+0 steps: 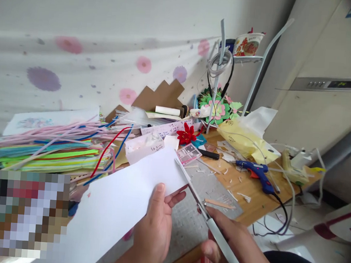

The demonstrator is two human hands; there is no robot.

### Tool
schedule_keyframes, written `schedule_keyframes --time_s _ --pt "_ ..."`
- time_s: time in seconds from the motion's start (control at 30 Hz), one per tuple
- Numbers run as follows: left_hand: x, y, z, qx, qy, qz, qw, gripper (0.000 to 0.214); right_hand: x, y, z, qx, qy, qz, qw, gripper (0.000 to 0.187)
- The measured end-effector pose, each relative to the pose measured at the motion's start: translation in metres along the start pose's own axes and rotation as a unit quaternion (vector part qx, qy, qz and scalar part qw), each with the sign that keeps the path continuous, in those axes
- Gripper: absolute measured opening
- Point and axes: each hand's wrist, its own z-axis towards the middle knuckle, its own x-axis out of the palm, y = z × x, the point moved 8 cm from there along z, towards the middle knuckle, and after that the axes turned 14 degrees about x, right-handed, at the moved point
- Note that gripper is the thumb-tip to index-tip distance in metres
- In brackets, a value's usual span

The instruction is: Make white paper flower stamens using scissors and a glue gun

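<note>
A long sheet of white paper (113, 199) is pinched in my left hand (153, 226), the thumb on top and the fingers beneath its right part. In my right hand (234, 235) is a pair of scissors (193, 193) with slim metal blades and a pale grey handle. The blades lie at the right end of the paper, one passing over it; whether they are cutting into it I cannot tell. Below both hands is a grey cutting mat (186, 228). Past the paper's far end lie a red fuzzy flower (186, 134) and a small pink-framed card (188, 153).
A blue glue gun (257, 171) with a trailing cord lies on the right of the wooden table (256, 213), near a power strip (295, 166). Pipe cleaners (50, 155) in many colours are heaped on the left. A wooden stick (220, 203) and paper scraps dot the mat.
</note>
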Motion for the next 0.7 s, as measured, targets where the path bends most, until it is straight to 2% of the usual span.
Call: schedule_keyframes --time_s 0.1,0.27,0.43,0.7 --pt "-0.002 0.0 0.001 0.001 0.0 -0.012 1.0 0.037 0.005 -0.002 0.0 -0.008 0.014 -0.044 0.999 0.056" --pt "0.0 0.001 0.001 0.003 0.035 -0.03 0.999 0.038 -0.001 0.002 -0.002 0.008 -0.032 -0.05 0.998 0.064" --pt "-0.001 0.006 -0.003 -0.02 0.046 -0.017 0.999 0.028 0.004 0.01 0.001 -0.022 -0.023 -0.034 0.999 0.055" --pt "-0.004 0.009 -0.001 -0.019 0.023 -0.024 0.999 0.042 0.007 0.005 0.005 -0.035 -0.021 -0.014 0.999 0.045"
